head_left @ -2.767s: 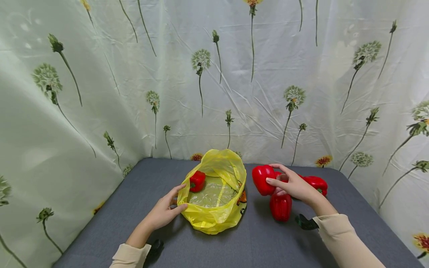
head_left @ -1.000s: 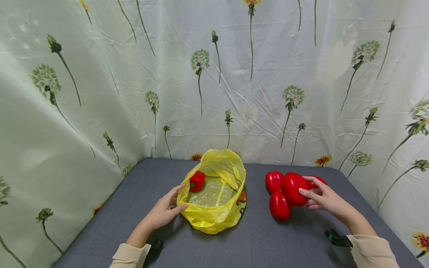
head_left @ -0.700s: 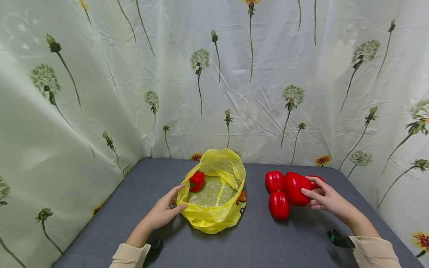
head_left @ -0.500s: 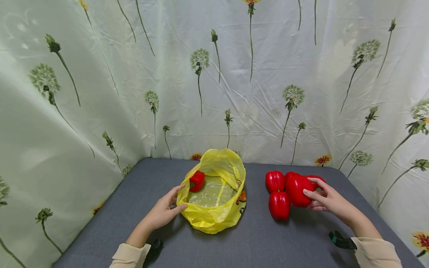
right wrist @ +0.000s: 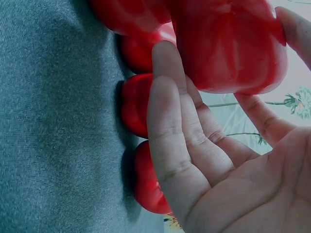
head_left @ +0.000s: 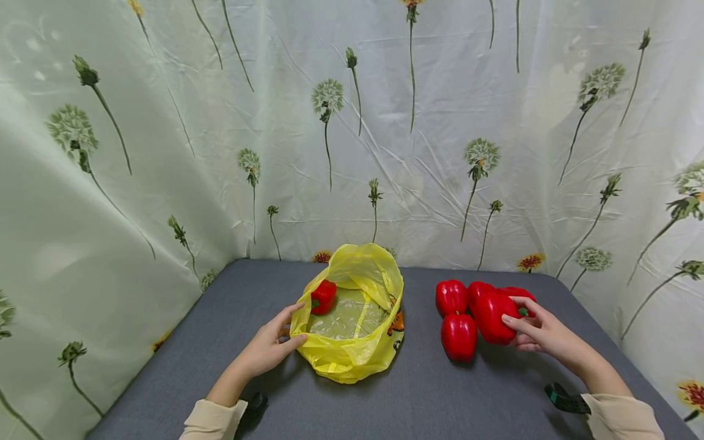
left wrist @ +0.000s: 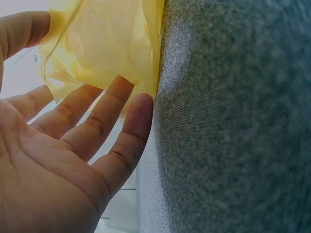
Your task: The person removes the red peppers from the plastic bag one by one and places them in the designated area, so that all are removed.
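My right hand (head_left: 541,330) pinches a red bell pepper (head_left: 492,319) between thumb and fingers. In the right wrist view this bell pepper (right wrist: 228,48) is raised off the table, and the lower fingers stretch out beneath it without wrapping round it. Several other red bell peppers (head_left: 459,338) lie close behind and left of it. My left hand (head_left: 267,345) touches the left side of a yellow plastic bag (head_left: 346,360) that stands with its mouth wide. In the left wrist view the fingers (left wrist: 138,116) are spread and fairly straight against the bag. One red bell pepper (head_left: 323,297) lies inside the bag.
The grey cloth-covered table (head_left: 407,403) reaches to a floral curtain (head_left: 352,140) behind and at the sides. Dark wrist straps (head_left: 566,400) show beneath both sleeves. A strip of table lies between the bag and the pepper group.
Earlier my right hand held a bell pepper nearer the bag; it has since moved right. Over the last second the held pepper shifts slightly right and nearer me. The left hand and bag stay put.
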`<state>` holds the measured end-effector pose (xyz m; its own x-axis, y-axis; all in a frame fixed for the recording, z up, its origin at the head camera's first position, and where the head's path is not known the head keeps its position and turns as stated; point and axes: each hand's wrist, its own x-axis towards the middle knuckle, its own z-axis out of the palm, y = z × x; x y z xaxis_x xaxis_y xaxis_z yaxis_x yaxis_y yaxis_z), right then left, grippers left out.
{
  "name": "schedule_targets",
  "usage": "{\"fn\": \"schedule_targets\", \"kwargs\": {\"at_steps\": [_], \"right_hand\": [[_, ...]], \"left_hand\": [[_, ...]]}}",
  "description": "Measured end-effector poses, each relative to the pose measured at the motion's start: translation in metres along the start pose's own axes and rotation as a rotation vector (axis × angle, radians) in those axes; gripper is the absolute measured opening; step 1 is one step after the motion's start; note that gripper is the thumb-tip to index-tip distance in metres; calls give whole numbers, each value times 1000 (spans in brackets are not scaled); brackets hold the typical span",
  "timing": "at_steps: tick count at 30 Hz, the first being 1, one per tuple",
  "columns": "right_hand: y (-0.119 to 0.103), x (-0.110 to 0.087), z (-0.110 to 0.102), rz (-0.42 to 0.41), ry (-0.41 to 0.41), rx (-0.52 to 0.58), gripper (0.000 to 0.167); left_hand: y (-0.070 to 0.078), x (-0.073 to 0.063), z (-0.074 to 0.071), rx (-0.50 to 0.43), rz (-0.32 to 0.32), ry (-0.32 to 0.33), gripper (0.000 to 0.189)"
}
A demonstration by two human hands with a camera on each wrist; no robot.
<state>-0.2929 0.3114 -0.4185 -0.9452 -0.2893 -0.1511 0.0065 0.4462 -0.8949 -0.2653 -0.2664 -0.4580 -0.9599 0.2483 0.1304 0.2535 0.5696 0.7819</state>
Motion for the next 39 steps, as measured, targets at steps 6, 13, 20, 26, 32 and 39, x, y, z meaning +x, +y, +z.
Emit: {"fn": "schedule_targets", "kwargs": {"at_steps": [6, 13, 20, 26, 32, 39], "right_hand": [[2, -1, 0, 35, 18, -3, 76], [5, -1, 0, 73, 23, -26, 84], [10, -1, 0, 81, 5, -21, 82], [15, -1, 0, 80, -18, -12, 79], [17, -1, 1, 87, -25, -20, 77], [20, -2, 1, 79, -43, -22, 79]], "left_hand": [[0, 0, 0, 1, 3, -1, 70], [0, 0, 0, 1, 3, 0, 70], [0, 0, 0, 0, 0, 0, 70], [-2, 1, 0, -2, 1, -3, 70], [-3, 1, 0, -5, 10, -7, 70], [-3, 1, 0, -8, 12, -9, 70]]}}
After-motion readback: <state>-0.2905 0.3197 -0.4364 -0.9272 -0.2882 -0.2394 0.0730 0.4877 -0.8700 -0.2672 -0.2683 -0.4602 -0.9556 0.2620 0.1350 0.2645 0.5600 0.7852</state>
